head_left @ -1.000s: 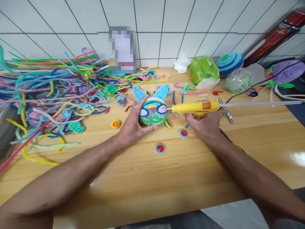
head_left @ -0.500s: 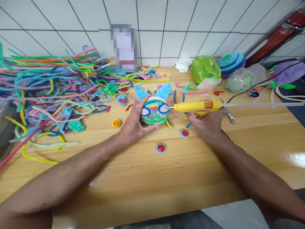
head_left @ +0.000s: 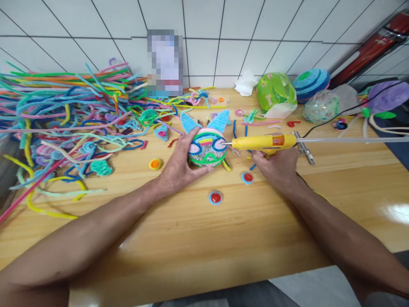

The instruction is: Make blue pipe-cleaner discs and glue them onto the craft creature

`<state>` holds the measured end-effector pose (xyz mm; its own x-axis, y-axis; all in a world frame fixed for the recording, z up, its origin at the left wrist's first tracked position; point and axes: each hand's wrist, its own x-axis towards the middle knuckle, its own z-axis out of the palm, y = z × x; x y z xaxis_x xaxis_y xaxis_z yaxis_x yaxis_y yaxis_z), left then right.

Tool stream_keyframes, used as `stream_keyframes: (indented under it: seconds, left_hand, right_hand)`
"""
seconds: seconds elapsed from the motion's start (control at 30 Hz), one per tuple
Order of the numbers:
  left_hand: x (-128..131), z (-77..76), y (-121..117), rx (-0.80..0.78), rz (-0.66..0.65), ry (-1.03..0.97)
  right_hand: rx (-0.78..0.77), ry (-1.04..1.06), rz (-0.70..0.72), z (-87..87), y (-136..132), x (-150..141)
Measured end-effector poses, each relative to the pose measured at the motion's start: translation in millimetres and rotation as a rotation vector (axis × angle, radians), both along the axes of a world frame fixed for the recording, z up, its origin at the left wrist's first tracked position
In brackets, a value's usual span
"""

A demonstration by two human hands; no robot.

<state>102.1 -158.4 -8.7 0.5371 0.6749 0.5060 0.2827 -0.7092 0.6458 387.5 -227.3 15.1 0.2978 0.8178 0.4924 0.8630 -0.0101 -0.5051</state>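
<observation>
My left hand [head_left: 179, 162] is wrapped round the left side of a round pipe-cleaner animal head [head_left: 209, 157] with blue ears, pink eye patches and a green outline below. In my right hand [head_left: 276, 166] is a yellow hot glue gun [head_left: 265, 144], its metal nozzle at the pink patch on the right. A long clear glue stick [head_left: 345, 140] juts from the gun's back. Below the head lie two red-centred blue discs, one disc [head_left: 215, 197] nearer me and another disc [head_left: 247, 178] by my right hand. An orange-and-yellow disc [head_left: 155, 164] lies to the left.
A big heap of coloured pipe cleaners [head_left: 79, 98] covers the left of the wooden table [head_left: 179, 247]. A phone [head_left: 165, 64] leans on the tiled wall. At the back right are a green tissue pack [head_left: 276, 94], a blue coil [head_left: 311, 85] and the black cord [head_left: 335, 117].
Almost everything stays put; the view has shifted very slightly. The nozzle remains at the right pink patch, and both hands keep their holds.
</observation>
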Motion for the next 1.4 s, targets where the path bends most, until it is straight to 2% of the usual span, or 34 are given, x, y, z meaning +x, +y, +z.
stream_keyframes:
  seconds: [0.23, 0.7, 1.0, 1.4]
  left_hand:
    - [0.3, 0.0, 0.7, 0.02, -0.004, -0.005]
    - [1.5, 0.6, 0.3, 0.073, -0.006, -0.005]
    - [2.1, 1.2, 0.7, 0.067, -0.014, -0.006]
    - [1.1, 0.5, 0.8, 0.052, -0.014, 0.006]
  right_hand:
    - [0.024, -0.042, -0.007, 1.4, 0.7, -0.9]
    - [0.029, -0.062, -0.012, -12.4, 1.7, 5.1]
    - [-0.018, -0.006, 0.02, -4.0, -1.1, 2.0]
    - [-0.032, 0.024, 0.021, -4.5, -0.7, 2.3]
